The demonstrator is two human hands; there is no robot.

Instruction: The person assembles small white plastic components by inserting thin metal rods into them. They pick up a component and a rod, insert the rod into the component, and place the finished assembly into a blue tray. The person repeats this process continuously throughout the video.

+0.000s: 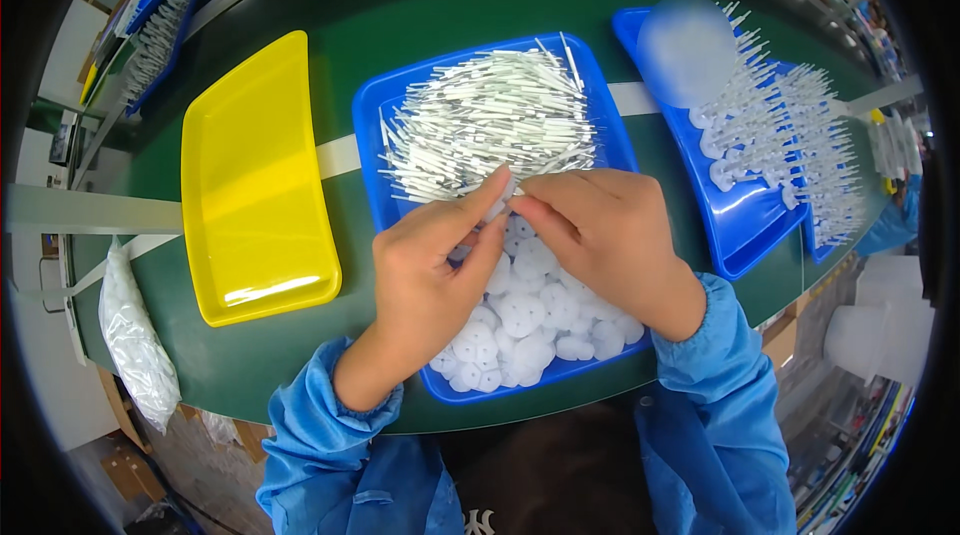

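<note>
Above a blue tray (368, 140), my two hands meet fingertip to fingertip. My left hand (425, 255) pinches a small translucent white plastic piece (500, 203), which looks like one of the round discs. The fingertips of my right hand (612, 235) are pressed together against it; what they grip is hidden. Behind my fingers, the far half of the tray holds a heap of thin white sticks (480, 120). Nearer to me, a pile of translucent white discs (525, 320) with small holes fills the front half, partly under my wrists.
A shallow yellow tray (260, 175) lies to the left, with a clear plastic bag (135, 340) near the table's left edge. At the right, blue trays (740, 245) carry rows of upright white sticks on round bases (770, 125). A blurred round patch covers one corner there.
</note>
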